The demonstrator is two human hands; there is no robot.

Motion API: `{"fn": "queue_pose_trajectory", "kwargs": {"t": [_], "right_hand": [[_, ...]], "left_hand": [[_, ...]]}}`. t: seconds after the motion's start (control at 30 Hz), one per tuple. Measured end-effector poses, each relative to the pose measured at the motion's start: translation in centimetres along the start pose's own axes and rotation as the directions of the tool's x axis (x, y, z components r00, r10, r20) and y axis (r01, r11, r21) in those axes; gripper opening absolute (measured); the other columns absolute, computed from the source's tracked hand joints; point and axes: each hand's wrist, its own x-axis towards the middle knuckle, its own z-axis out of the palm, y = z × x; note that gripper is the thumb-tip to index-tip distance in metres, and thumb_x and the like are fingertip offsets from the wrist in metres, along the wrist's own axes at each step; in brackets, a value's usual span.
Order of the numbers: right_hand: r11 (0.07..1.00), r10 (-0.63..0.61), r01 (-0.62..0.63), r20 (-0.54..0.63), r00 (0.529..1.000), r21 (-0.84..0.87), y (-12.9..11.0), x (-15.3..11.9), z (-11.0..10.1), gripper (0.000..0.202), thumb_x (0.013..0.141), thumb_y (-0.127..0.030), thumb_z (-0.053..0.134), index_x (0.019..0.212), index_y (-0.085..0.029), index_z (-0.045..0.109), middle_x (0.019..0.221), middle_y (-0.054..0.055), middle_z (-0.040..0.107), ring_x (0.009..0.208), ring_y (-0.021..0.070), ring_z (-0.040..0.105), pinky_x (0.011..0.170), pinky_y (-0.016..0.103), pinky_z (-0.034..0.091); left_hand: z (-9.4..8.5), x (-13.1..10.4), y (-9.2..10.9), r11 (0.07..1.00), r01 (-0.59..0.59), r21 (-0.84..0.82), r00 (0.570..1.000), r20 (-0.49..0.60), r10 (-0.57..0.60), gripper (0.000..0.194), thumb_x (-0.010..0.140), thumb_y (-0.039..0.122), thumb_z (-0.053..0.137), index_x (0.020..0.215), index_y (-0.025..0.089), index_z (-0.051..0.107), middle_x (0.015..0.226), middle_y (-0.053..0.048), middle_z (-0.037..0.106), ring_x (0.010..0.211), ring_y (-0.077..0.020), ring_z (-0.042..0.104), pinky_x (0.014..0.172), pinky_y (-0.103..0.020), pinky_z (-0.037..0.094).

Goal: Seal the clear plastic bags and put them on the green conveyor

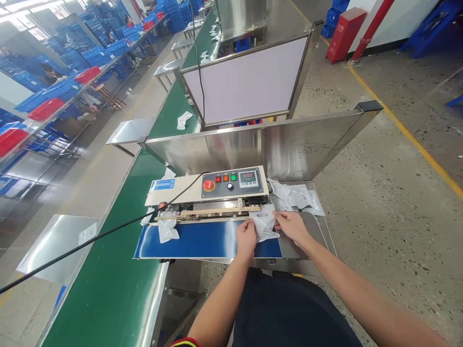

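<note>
A white plastic bag (265, 222) with small dark print is stretched between my two hands at the right end of a band sealer (173, 192). My left hand (246, 236) pinches its left edge, and my right hand (290, 224) pinches its right edge. The bag's top edge meets the sealer's band. Another filled white bag (168, 230) hangs from the band's left end, over the blue conveyor (206, 241). Several white bags (294, 196) lie in a pile behind my right hand. The sealer's panel (231, 183) has a red knob, coloured buttons and a lit display.
On the left runs a long green conveyor belt (104, 274), with a white bag (183, 120) farther along it. A steel partition (231, 149) stands behind the sealer. A black cable (108, 232) crosses in front at left. Blue and red bins (45, 110) line a far table.
</note>
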Motion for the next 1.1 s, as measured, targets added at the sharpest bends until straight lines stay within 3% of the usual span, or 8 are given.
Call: {"fn": "queue_pose_trajectory", "kwargs": {"t": [0.17, 0.3, 0.53, 0.73, 0.8, 0.87, 1.0, 1.1], "right_hand": [[0.944, 0.045, -0.119, -0.237, 0.97, -0.308, -1.3, 3.6, -7.5, 0.04, 0.099, -0.058, 0.064, 0.098, -0.022, 0.081, 0.106, 0.017, 0.082, 0.106, 0.0374, 0.077, 0.087, 0.045, 0.06], [0.838, 0.124, -0.285, -0.347, 0.93, -0.464, -0.7, 7.3, -12.8, 0.026, 0.086, -0.045, 0.077, 0.08, -0.02, 0.075, 0.103, 0.027, 0.077, 0.108, 0.0462, 0.071, 0.083, 0.051, 0.052], [0.86, 0.034, -0.161, -0.259, 0.965, -0.485, -3.1, 8.1, -14.0, 0.026, 0.089, -0.032, 0.059, 0.065, -0.025, 0.058, 0.071, 0.01, 0.062, 0.08, 0.0263, 0.058, 0.07, 0.038, 0.037], [0.966, 0.002, 0.001, 0.012, 1.0, -0.258, -7.2, 2.1, -14.8, 0.03, 0.077, -0.041, 0.063, 0.059, -0.025, 0.044, 0.059, -0.001, 0.045, 0.058, 0.0149, 0.037, 0.055, 0.031, 0.025], [0.984, 0.0, 0.021, 0.116, 0.993, -0.178, -7.3, -0.2, -13.8, 0.035, 0.076, -0.049, 0.067, 0.058, -0.025, 0.048, 0.059, -0.001, 0.046, 0.056, 0.0148, 0.037, 0.053, 0.031, 0.028], [0.996, -0.066, 0.076, 0.163, 0.984, -0.053, -6.7, -2.2, -12.6, 0.043, 0.081, -0.062, 0.068, 0.062, -0.025, 0.058, 0.065, 0.002, 0.057, 0.062, 0.0181, 0.049, 0.058, 0.032, 0.041], [0.963, -0.224, 0.205, 0.091, 0.97, 0.177, -3.1, -4.9, -10.1, 0.057, 0.089, -0.08, 0.068, 0.086, -0.024, 0.082, 0.099, 0.01, 0.081, 0.102, 0.0312, 0.072, 0.099, 0.044, 0.059], [0.982, -0.14, 0.15, -0.083, 0.987, 0.118, 0.4, -5.0, -8.4, 0.053, 0.077, -0.075, 0.082, 0.091, -0.025, 0.085, 0.097, 0.009, 0.083, 0.097, 0.0325, 0.076, 0.094, 0.045, 0.063]], "left_hand": [[-4.2, -1.7, 0.9, 0.977, -0.166, 0.136, 0.942, -0.272, 0.198, 0.051, 0.093, 0.058, 0.081, 0.124, 0.018, 0.081, 0.134, -0.018, 0.077, 0.129, -0.0338, 0.071, 0.113, -0.048, 0.056], [-6.0, -3.8, 0.5, 0.921, -0.315, 0.23, 0.854, -0.354, 0.38, 0.056, 0.102, 0.066, 0.07, 0.136, 0.021, 0.073, 0.139, -0.017, 0.073, 0.126, -0.0303, 0.072, 0.109, -0.045, 0.059], [-1.2, -5.2, 0.5, 0.818, -0.493, 0.295, 0.856, -0.003, 0.517, 0.04, 0.109, 0.055, 0.062, 0.115, 0.02, 0.08, 0.114, -0.015, 0.081, 0.106, -0.0272, 0.077, 0.097, -0.043, 0.063], [5.1, -4.4, 2.5, 0.6, -0.753, 0.27, 0.654, 0.405, 0.639, 0.042, 0.106, 0.04, 0.067, 0.146, 0.025, 0.073, 0.152, -0.016, 0.072, 0.15, -0.0346, 0.06, 0.127, -0.06, 0.048], [6.5, -4.4, 3.0, 0.591, -0.775, 0.222, 0.61, 0.509, 0.608, 0.037, 0.106, 0.041, 0.067, 0.138, 0.027, 0.078, 0.147, -0.013, 0.075, 0.151, -0.0343, 0.06, 0.131, -0.061, 0.043], [7.1, -4.8, 3.3, 0.646, -0.738, 0.196, 0.631, 0.541, 0.556, 0.03, 0.109, 0.042, 0.062, 0.121, 0.027, 0.085, 0.127, -0.011, 0.083, 0.133, -0.0319, 0.073, 0.126, -0.056, 0.048], [6.5, -5.4, 2.3, 0.834, -0.511, 0.21, 0.825, 0.393, 0.407, 0.042, 0.11, 0.051, 0.058, 0.105, 0.021, 0.087, 0.101, -0.011, 0.084, 0.092, -0.0269, 0.076, 0.09, -0.039, 0.061], [5.3, -4.7, 0.7, 0.915, -0.341, 0.215, 0.91, 0.318, 0.265, 0.045, 0.103, 0.057, 0.066, 0.098, 0.017, 0.088, 0.091, -0.009, 0.083, 0.082, -0.0254, 0.072, 0.078, -0.034, 0.058]]}}
